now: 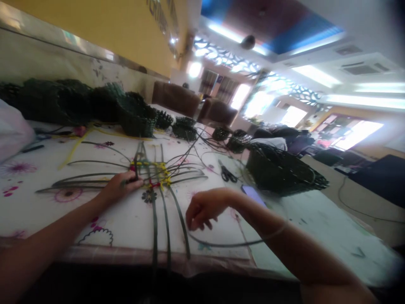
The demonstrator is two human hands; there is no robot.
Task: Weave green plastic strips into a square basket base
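Where my left hand (125, 183) presses: on the left edge of the woven piece (163, 172), thumb and fingers clamped over it.
Woven piece: flat on the white, flower-printed cover (133, 230), ahead of me and slightly left; dark green strips cross at a small centre bound in yellow with touches of red, their long loose ends spreading outward, three of them toward me.
Right hand (204, 209): raised, apart from the woven centre, fingers curled down; blurred, but the fingertips appear to pinch a thin strip (221, 245) that loops below the hand and back toward my forearm.
Weaving step: I judge it to be early, working a strip into the base while the other hand steadies it.
Next move: calls, I think, for a firm left hold and an even pull or guiding of the strip, without twisting the crossings.
Around the work: scissors (228, 174) and a flat lilac object (254, 195) beyond my right hand, near a large green basket (281, 169); more baskets (137, 118) at the back left.
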